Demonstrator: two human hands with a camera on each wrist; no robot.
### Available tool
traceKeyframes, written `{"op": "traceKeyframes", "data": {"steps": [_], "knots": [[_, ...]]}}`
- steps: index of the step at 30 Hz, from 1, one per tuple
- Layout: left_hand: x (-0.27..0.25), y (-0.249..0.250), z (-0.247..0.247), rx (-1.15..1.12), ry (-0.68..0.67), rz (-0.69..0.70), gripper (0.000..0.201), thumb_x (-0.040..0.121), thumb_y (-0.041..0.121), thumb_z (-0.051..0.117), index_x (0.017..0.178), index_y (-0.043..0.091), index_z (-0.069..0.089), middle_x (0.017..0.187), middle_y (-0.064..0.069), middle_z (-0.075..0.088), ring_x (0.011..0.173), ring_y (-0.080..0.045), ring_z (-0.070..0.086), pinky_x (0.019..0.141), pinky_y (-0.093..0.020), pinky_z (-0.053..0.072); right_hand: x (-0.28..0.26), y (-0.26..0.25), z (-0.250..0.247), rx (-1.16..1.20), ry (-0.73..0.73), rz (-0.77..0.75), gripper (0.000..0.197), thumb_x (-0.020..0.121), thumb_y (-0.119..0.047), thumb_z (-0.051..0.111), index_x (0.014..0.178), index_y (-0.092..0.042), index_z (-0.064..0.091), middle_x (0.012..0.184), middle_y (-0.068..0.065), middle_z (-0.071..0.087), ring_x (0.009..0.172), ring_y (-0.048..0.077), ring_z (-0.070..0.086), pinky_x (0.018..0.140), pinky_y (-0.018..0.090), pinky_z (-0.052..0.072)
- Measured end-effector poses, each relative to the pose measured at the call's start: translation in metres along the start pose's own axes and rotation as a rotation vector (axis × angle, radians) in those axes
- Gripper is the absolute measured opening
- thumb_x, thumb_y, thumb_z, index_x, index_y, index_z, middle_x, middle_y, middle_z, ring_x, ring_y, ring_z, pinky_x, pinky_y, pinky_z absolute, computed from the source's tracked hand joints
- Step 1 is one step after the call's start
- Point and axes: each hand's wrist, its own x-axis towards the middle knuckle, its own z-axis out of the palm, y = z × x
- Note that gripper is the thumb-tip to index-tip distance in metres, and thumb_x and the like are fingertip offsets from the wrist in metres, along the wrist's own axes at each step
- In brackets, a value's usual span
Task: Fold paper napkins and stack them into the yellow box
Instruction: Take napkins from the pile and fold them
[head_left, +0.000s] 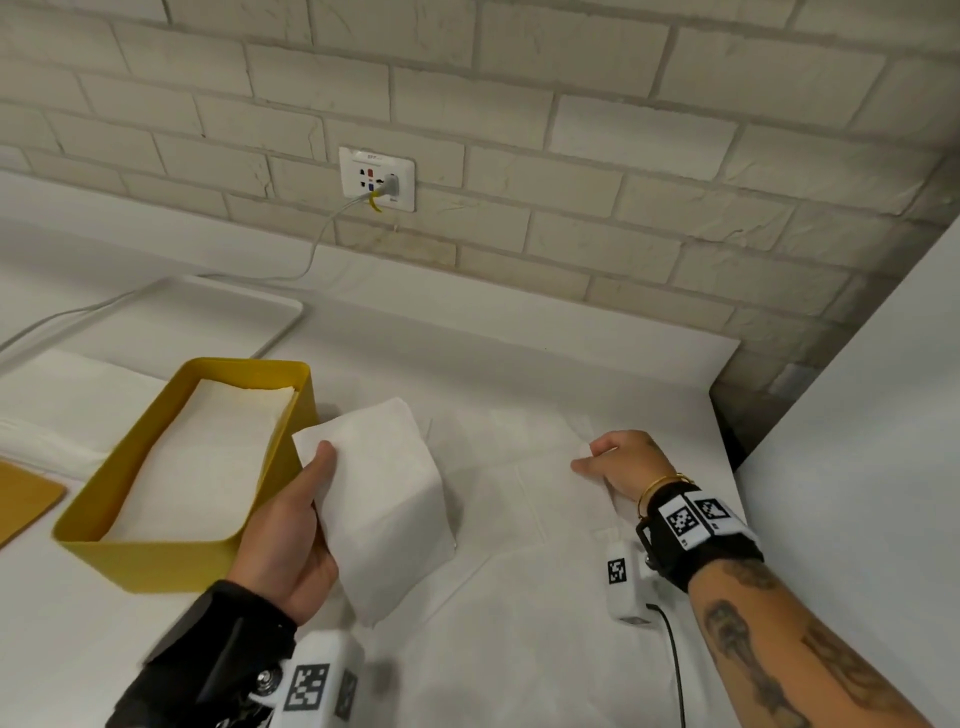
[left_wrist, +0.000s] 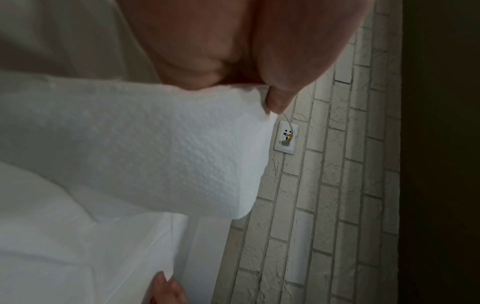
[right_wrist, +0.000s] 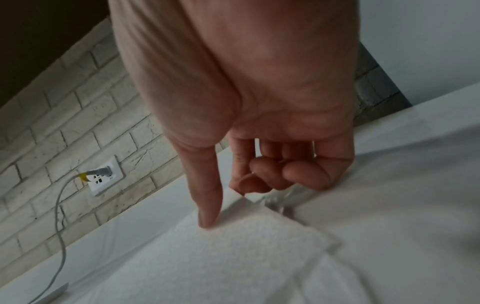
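The yellow box stands at the left of the table with folded white napkins lying flat inside it. Just right of the box, my left hand holds a folded napkin above the table, thumb on top and fingers hidden beneath. The left wrist view shows the same folded napkin under the thumb. Further right, my right hand pinches the far corner of an unfolded napkin lying flat. In the right wrist view the thumb presses on this napkin and the fingers curl at its edge.
A white tray lies behind the box. A pile of napkins and an ochre lid sit at the far left. A wall socket with a plugged cable is on the brick wall. A white panel bounds the right side.
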Motion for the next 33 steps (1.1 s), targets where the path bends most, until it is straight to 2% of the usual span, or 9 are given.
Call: {"op": "traceKeyframes", "data": {"steps": [4,10,12,14,18,22,24,27,33], "knots": [[0.001,0.000,-0.003,0.003,0.024,0.000,0.028,0.103,0.038,0.051,0.118,0.020,0.067,0.110,-0.006,0.078,0.097,-0.021,0.075,0.083,-0.043,0.054,-0.016,-0.010,-0.010,0.290,-0.033,-0.150,0.012,0.084,-0.018,0.082,0.085,-0.019,0.070,0.093,0.000,0.069,0.091,0.021,0.064,0.082,0.031,0.051],[0.002,0.005,0.003,0.038,0.009,0.049,0.024,0.103,0.036,0.051,0.114,0.022,0.067,0.102,-0.003,0.079,0.095,-0.022,0.075,0.080,-0.043,0.054,-0.047,-0.035,-0.050,0.314,0.040,-0.511,0.020,0.085,-0.017,0.079,0.079,-0.033,0.067,0.124,-0.019,0.068,0.124,0.006,0.057,0.106,0.032,0.040],[0.001,0.009,0.009,0.061,-0.015,0.090,0.020,0.104,0.034,0.050,0.108,0.023,0.067,0.094,0.000,0.080,0.086,-0.017,0.076,0.080,-0.042,0.053,-0.067,-0.054,-0.066,0.227,0.019,-0.676,0.024,0.085,-0.009,0.077,0.077,-0.027,0.064,0.126,-0.014,0.069,0.128,0.002,0.055,0.105,0.021,0.035],[0.000,0.014,0.017,0.106,-0.050,0.139,0.019,0.105,0.032,0.049,0.105,0.025,0.066,0.092,0.003,0.080,0.086,-0.015,0.076,0.082,-0.041,0.053,-0.089,-0.073,-0.079,0.198,-0.033,-0.770,0.019,0.083,-0.006,0.078,0.079,-0.017,0.063,0.114,-0.002,0.075,0.122,0.007,0.062,0.105,0.023,0.041],[0.003,0.022,0.032,0.257,-0.119,0.218,0.026,0.105,0.035,0.048,0.101,0.022,0.070,0.093,0.003,0.080,0.089,-0.014,0.075,0.084,-0.039,0.054,-0.131,-0.109,-0.094,0.167,-0.150,-0.825,0.018,0.070,-0.018,0.082,0.079,-0.014,0.067,0.083,-0.001,0.076,0.084,0.008,0.072,0.080,0.016,0.054],[0.004,0.022,0.044,0.334,-0.214,0.156,0.034,0.103,0.040,0.048,0.115,0.016,0.069,0.102,-0.004,0.079,0.094,-0.019,0.075,0.073,-0.029,0.059,-0.154,-0.133,-0.090,0.266,-0.415,-0.794,0.012,0.066,-0.012,0.079,0.074,-0.018,0.072,0.074,0.000,0.074,0.068,0.006,0.070,0.065,0.014,0.054],[0.002,0.017,0.050,0.315,-0.254,0.108,0.037,0.101,0.041,0.048,0.120,0.015,0.067,0.109,-0.006,0.078,0.099,-0.021,0.075,0.079,-0.033,0.060,-0.152,-0.137,-0.077,0.352,-0.466,-0.753,0.013,0.066,-0.011,0.078,0.075,-0.020,0.076,0.074,0.001,0.075,0.065,0.007,0.069,0.062,0.015,0.054],[-0.004,0.006,0.055,0.260,-0.318,0.040,0.044,0.101,0.041,0.048,0.129,0.011,0.065,0.121,-0.012,0.073,0.112,-0.029,0.071,0.097,-0.044,0.054,-0.137,-0.135,-0.050,0.362,-0.454,-0.679,0.014,0.071,-0.012,0.079,0.083,-0.019,0.078,0.083,0.004,0.077,0.074,0.010,0.071,0.071,0.020,0.057],[-0.016,-0.011,0.048,0.206,-0.446,-0.055,0.037,0.098,0.026,0.055,0.126,0.006,0.065,0.117,-0.017,0.074,0.108,-0.033,0.072,0.089,-0.040,0.061,-0.107,-0.107,-0.012,0.203,-0.304,-0.504,0.019,0.085,-0.009,0.080,0.095,-0.026,0.080,0.096,-0.002,0.078,0.092,0.014,0.072,0.104,0.045,0.053]]}}
